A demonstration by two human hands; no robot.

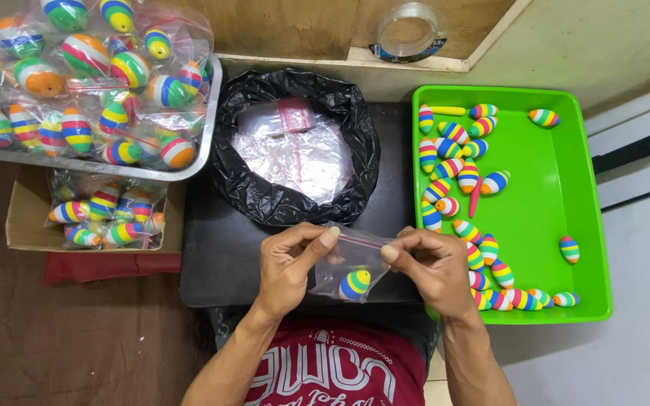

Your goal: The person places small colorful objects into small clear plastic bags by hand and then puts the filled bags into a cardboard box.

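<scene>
My left hand (289, 263) and my right hand (434, 267) pinch the two ends of the red zip strip of a small clear plastic bag (351, 263), held over a black surface (220, 256). One striped egg-shaped float (355, 284) in blue, yellow, white and green lies at the bottom of the bag. Both hands are closed on the bag's top edge, thumbs facing each other.
A green tray (566, 225) at the right holds several loose striped floats. A black bag (295, 146) of empty clear zip bags sits ahead. A metal tray (92, 162) and a cardboard box (24, 225) at the left hold bagged floats. A tape roll (409, 31) lies on the wooden board.
</scene>
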